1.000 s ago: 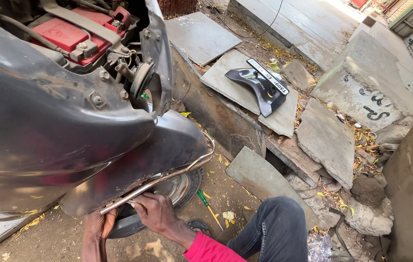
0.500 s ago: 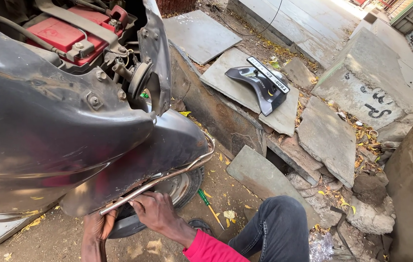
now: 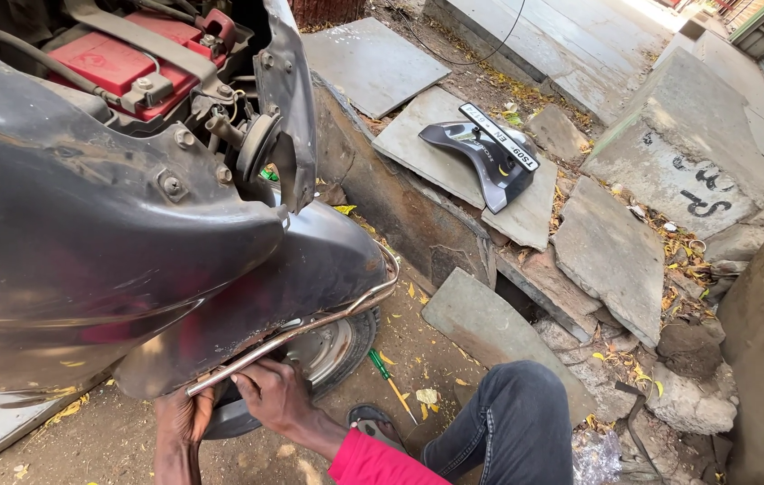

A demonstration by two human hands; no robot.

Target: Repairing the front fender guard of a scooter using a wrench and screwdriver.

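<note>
Both hands work under the scooter's grey front mudguard [image 3: 310,269]: the left hand [image 3: 183,415] is curled round the lower end of a thin chrome guard rail [image 3: 310,325], and the right hand [image 3: 276,395] presses closed fingers against it just beside. From the hands the rail's long axis climbs up and right along the mudguard's edge, curving at the tip. Behind it sits the front wheel [image 3: 333,346]; a green-handled screwdriver [image 3: 389,383] lies on the dirt near the right wrist.

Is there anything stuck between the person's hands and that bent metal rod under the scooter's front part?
Nothing visible. The right hand touches the metal rod at its lower end, and the left hand is right at that end too, below the grey fender. The wheel sits behind the rod, not between it and the hands.
</note>
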